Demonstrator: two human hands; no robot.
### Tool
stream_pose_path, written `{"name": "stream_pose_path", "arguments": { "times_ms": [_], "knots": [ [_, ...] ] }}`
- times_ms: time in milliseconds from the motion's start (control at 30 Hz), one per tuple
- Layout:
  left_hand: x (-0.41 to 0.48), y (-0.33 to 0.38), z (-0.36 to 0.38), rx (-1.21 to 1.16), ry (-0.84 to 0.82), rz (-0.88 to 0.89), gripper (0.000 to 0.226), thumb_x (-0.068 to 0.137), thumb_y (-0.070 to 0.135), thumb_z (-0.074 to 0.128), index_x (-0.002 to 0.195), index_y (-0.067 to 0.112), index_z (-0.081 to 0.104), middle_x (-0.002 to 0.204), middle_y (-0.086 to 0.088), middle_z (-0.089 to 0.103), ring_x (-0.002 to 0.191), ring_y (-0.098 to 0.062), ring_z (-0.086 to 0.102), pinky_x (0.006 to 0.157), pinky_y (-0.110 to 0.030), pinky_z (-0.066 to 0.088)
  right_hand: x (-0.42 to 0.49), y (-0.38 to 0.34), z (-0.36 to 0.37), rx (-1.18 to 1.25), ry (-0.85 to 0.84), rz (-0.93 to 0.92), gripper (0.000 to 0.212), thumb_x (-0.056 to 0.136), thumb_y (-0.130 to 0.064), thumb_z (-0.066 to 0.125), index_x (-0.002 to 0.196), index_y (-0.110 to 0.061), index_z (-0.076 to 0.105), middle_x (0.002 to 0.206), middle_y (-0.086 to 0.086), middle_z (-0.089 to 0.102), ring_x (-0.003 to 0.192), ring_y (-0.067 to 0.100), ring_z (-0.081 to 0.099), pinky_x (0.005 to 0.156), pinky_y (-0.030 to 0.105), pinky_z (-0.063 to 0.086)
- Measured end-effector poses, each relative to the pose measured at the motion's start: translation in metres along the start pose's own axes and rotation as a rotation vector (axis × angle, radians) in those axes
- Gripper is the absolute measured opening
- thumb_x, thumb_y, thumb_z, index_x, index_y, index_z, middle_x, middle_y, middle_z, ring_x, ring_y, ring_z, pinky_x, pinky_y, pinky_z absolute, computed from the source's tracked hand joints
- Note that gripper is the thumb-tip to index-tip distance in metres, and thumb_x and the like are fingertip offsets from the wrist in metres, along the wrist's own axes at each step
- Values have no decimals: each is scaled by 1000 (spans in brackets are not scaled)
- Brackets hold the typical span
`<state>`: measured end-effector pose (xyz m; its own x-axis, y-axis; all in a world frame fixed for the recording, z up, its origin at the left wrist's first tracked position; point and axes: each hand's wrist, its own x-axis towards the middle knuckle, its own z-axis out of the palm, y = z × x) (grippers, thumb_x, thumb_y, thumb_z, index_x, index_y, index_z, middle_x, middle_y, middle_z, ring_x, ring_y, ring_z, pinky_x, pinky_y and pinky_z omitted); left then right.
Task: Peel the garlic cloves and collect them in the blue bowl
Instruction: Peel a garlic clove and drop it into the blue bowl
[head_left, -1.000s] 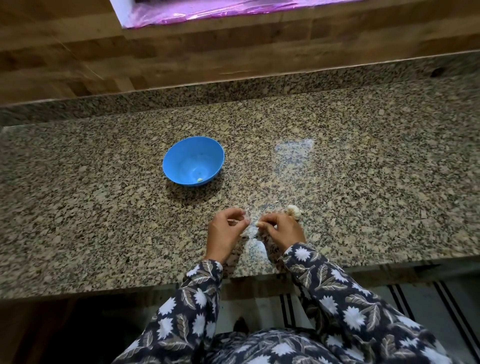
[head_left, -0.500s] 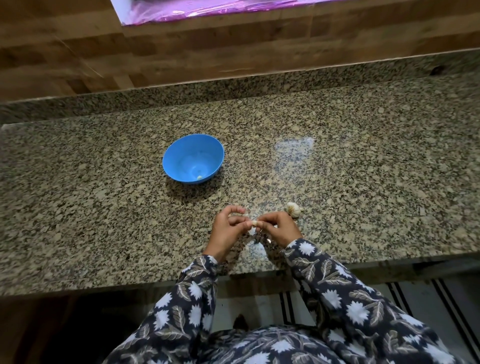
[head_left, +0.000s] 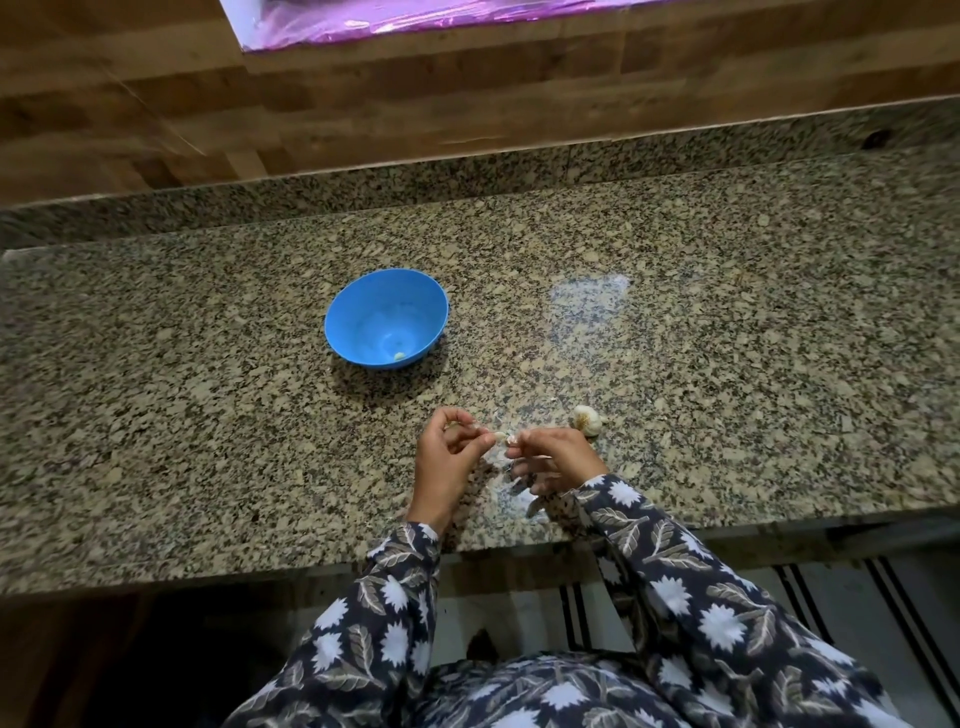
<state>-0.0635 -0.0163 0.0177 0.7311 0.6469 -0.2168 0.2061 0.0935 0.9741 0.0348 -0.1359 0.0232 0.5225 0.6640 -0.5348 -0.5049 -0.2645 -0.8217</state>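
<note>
You have open speckled granite bench (head_left: 208, 415) from your left hand (head_left: 449, 457) up to the round blue plastic bowl (head_left: 386, 318), while a small white garlic bulb (head_left: 587, 420) sits just beyond your right hand (head_left: 558, 460).

blue bowl (head_left: 363, 312): upright, peeled clove (head_left: 399, 356) inside | garlic bulb (head_left: 588, 420): whitish, apart | held clove (head_left: 500, 437): between left hand (head_left: 449, 452), right hand (head_left: 556, 457)

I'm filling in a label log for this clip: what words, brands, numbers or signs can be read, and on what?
None: no text is readable. The blue bowl, the granite counter, the garlic bulb and the garlic clove pinched between left hand and right hand are all unmarked; the sleeves show only a floral print.
</note>
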Motion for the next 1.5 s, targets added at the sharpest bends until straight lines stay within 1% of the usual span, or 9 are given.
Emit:
{"name": "stream_pose_path", "arguments": {
  "times_ms": [267,433,567,767,900,1000,1067,1167,1500],
  "knots": [
    [-6,1,4,212,-51,237,43,80,0,69,107,14,39,85,-2,69,82,-13,68,76,-28,56,-3,-6,2,72,-7,99,8,89,-12,57,86,-7,63,69,-1,69,53,7,64,46,18,51],
    [-8,1,3,65,-3,122,38,82,0,66,101,21,42,88,-5,68,84,-14,68,75,-24,56,-6,-4,3,130,23,75,8,88,-6,57,86,-3,64,71,4,67,49,8,61,44,17,49],
    [-1,4,-22,23,276,-25,31,82,5,67,103,14,47,95,-3,65,78,-9,64,60,-17,54,-5,-1,4,158,116,27,6,86,0,58,83,3,62,66,9,64,41,10,58,38,18,47],
    [0,-16,-83,561,449,-44,18,89,5,59,106,7,62,103,-7,65,81,-11,57,55,-11,40,-6,6,-7,163,289,53,7,85,2,59,78,4,60,68,17,60,38,15,56,34,20,46],
    [-4,-27,-82,771,462,78,21,90,9,57,110,7,64,117,-8,61,106,-18,53,84,-21,42,-12,8,-8,166,358,92,16,86,4,52,71,3,57,55,13,58,31,12,52,31,16,41],
    [-16,-30,-52,814,348,193,31,95,15,50,125,9,55,135,-5,50,126,-21,44,102,-26,33,-15,10,-9,178,421,106,20,86,6,50,67,3,55,42,7,55,28,12,49,32,16,40],
    [-23,-37,-30,885,182,142,50,101,30,36,146,11,25,154,-4,21,142,-19,20,113,-28,13,-16,12,-11,174,453,105,21,86,4,51,66,2,56,47,9,55,29,13,50,33,17,42],
    [-18,-47,-14,1123,15,19,72,96,53,13,141,10,-23,149,-10,-26,141,-19,-20,110,-29,-15,-19,14,-17,185,482,109,19,87,1,54,68,1,57,45,8,57,30,14,52,32,20,44],
    [52,-36,29,1178,-238,234,75,92,58,0,146,9,-15,153,-8,-21,142,-15,-17,116,-32,-9,-26,18,-37,258,531,89,21,89,0,52,70,0,60,44,5,61,33,13,56,35,20,48]
  ]
}}
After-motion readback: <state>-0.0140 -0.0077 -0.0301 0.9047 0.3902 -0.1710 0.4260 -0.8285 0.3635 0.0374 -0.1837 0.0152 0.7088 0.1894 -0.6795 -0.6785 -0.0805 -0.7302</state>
